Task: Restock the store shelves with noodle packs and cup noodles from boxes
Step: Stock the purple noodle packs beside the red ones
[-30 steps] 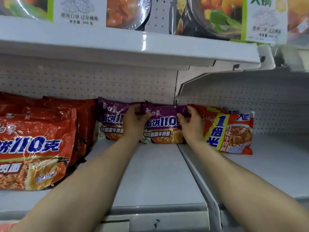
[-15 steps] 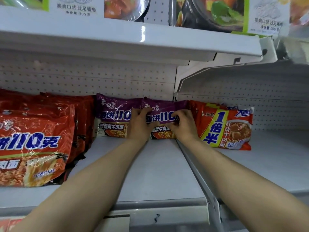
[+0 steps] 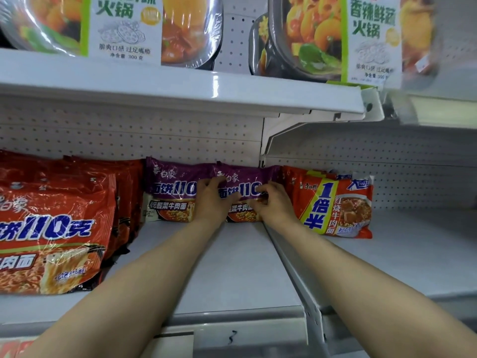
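Note:
Two purple noodle packs stand upright side by side at the back of the white middle shelf (image 3: 232, 267). The left purple pack (image 3: 170, 192) stands free against the pegboard. My left hand (image 3: 210, 202) and my right hand (image 3: 275, 205) both hold the front of the right purple pack (image 3: 242, 184), with fingers curled onto its wrapper near the middle. Both forearms reach in from the bottom of the view.
A row of red noodle packs (image 3: 49, 233) fills the shelf's left side. A red and yellow noodle pack (image 3: 335, 202) stands on the adjoining right shelf (image 3: 413, 254). Hot-pot bowls (image 3: 124, 27) sit on the upper shelf (image 3: 180, 89) overhead. A shelf divider rail (image 3: 296, 275) runs forward between bays.
My hands have slid down from the top edge of the right purple pack to its front face and drawn closer together. The pack now stands straighter against the back.

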A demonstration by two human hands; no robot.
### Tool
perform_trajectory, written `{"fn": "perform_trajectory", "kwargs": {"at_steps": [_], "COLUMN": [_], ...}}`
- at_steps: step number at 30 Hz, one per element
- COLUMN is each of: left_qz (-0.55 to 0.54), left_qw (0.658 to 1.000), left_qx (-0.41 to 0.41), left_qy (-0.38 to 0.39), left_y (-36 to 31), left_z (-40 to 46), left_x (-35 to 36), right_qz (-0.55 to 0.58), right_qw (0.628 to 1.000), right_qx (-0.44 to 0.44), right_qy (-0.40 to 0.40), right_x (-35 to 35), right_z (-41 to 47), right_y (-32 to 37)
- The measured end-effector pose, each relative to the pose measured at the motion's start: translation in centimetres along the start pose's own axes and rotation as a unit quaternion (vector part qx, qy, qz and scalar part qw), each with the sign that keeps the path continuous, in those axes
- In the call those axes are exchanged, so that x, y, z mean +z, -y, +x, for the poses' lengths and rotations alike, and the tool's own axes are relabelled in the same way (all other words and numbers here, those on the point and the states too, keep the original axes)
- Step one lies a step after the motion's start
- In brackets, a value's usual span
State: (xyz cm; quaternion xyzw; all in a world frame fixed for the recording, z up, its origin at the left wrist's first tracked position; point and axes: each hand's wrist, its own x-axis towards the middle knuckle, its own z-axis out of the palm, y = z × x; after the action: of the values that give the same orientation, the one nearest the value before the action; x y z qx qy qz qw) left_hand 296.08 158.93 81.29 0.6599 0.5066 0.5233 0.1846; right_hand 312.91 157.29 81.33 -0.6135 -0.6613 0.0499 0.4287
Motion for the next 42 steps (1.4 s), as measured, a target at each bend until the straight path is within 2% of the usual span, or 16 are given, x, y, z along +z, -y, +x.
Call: {"fn": "perform_trajectory", "kwargs": {"at_steps": [5, 11, 15, 20, 26, 30, 42], "left_qz": [-0.039, -0.107, -0.207, -0.299, -0.338, -0.326, -0.319], "left_qw": [0.997, 0.983, 0.958, 0.93, 0.916, 0.92, 0.908], "left_qx": [-0.053, -0.144, -0.194, -0.213, -0.211, -0.216, -0.27], "left_qy": [-0.037, -0.029, -0.032, -0.036, -0.038, -0.037, -0.014], "left_y": [-3.0, -6.5, -9.0, -12.0, -15.6, -16.4, -12.0], "left_z": [-0.6, -5.2, -9.2, -14.4, -21.1, -25.0, -35.7], "left_x": [-1.3, -1.0, -0.6, -0.4, 0.3, 1.2, 5.6], "right_qz": [0.067, 0.135, 0.17, 0.175, 0.192, 0.216, 0.25], "right_qw": [0.997, 0.988, 0.982, 0.981, 0.976, 0.97, 0.951], "right_qx": [0.039, 0.074, 0.088, 0.082, 0.098, 0.114, 0.184], "right_qy": [-0.024, -0.008, 0.002, 0.008, 0.006, -0.002, -0.004], "right_x": [-2.8, -5.6, -8.2, -11.9, -15.5, -17.1, -15.8], "right_z": [-1.1, -4.8, -8.0, -12.7, -18.3, -21.9, -33.1], "right_y": [1.7, 3.1, 3.8, 3.8, 2.7, 1.7, -3.8]}}
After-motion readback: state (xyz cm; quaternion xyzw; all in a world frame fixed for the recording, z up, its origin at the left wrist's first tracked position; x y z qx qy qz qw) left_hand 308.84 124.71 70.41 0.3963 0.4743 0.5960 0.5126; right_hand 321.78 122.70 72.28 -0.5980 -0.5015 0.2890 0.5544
